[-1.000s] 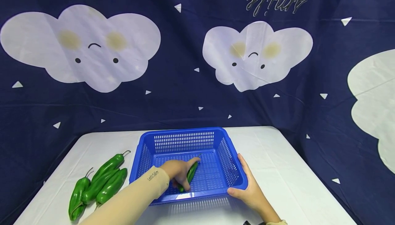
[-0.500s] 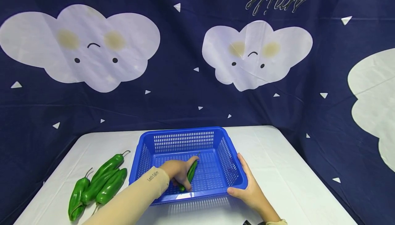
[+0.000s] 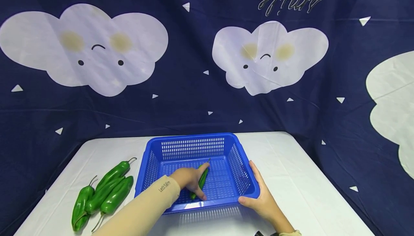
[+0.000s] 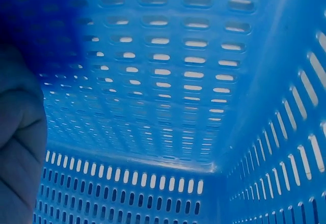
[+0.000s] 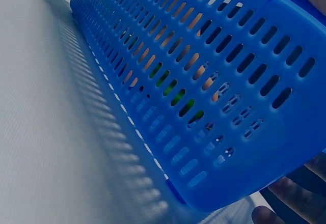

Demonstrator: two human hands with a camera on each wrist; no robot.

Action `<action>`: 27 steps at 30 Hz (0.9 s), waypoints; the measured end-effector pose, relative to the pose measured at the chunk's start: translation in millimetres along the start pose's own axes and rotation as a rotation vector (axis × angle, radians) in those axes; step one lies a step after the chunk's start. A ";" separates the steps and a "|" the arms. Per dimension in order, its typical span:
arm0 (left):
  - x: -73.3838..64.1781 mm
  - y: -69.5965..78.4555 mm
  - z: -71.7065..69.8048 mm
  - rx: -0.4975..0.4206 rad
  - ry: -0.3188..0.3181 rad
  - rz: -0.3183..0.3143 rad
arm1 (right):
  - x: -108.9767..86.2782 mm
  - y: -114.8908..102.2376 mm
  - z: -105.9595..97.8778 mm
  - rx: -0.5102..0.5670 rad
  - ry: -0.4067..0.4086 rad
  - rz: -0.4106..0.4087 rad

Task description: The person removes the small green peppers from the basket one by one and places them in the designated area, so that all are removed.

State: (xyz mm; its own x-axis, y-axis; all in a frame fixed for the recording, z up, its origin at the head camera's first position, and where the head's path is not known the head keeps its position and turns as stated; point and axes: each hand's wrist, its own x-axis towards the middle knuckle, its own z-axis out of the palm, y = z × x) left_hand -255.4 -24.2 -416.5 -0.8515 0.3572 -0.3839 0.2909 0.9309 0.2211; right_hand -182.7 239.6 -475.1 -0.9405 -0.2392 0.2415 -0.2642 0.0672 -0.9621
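A blue slotted plastic basket [image 3: 223, 193] stands on the white table. Inside it, toward the near side, my left hand [image 3: 192, 180] holds a long green chili pepper [image 3: 203, 178], fingers and thumb crossing over it and hiding part. In the left wrist view the left hand [image 4: 20, 142] fills the left edge, with the pepper out of sight. My right hand [image 3: 263, 200] grips the basket's near right corner, thumb on the front rim and fingers along the outer side. Through the slots in the right wrist view, the green pepper [image 5: 178, 98] shows.
Several more green chili peppers [image 3: 105, 191] lie in a group on the table [image 3: 275, 157], left of the basket. A dark blue cloth [image 3: 191, 110] with white clouds hangs behind the table.
My left hand has shifted slightly right inside the basket, and the pepper with it. The right hand and the basket have stayed in place.
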 end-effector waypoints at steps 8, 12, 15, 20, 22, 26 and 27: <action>0.5 -0.5 -1.2 -0.003 -0.015 0.009 | 0.6 1.0 -0.6 0.012 -0.007 -0.004; 0.4 -0.3 -1.5 -0.001 -0.014 0.006 | 0.3 0.7 -0.4 0.014 -0.007 -0.002; 0.4 -0.4 -1.4 -0.001 -0.014 0.003 | 0.2 0.7 -0.2 0.016 -0.006 0.001; 1.1 -1.1 -1.0 -0.006 -0.015 0.001 | 0.1 0.9 -0.1 0.023 -0.007 0.007; 1.5 -1.5 -0.6 -0.006 -0.012 0.007 | 0.0 0.9 -0.2 0.023 -0.010 0.003; 2.8 -2.3 1.0 -0.008 -0.006 0.020 | -0.1 0.9 -0.4 0.018 -0.017 -0.012; 2.6 -2.3 0.9 -0.010 -0.006 0.020 | -0.1 0.8 -0.3 0.018 -0.017 -0.013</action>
State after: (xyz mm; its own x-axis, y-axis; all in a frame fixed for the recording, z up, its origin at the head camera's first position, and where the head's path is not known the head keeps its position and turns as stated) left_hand -257.9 -25.4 -418.8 -0.8427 0.3766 -0.3848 0.3035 0.9226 0.2382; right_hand -182.9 240.0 -475.8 -0.9331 -0.2565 0.2520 -0.2723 0.0462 -0.9611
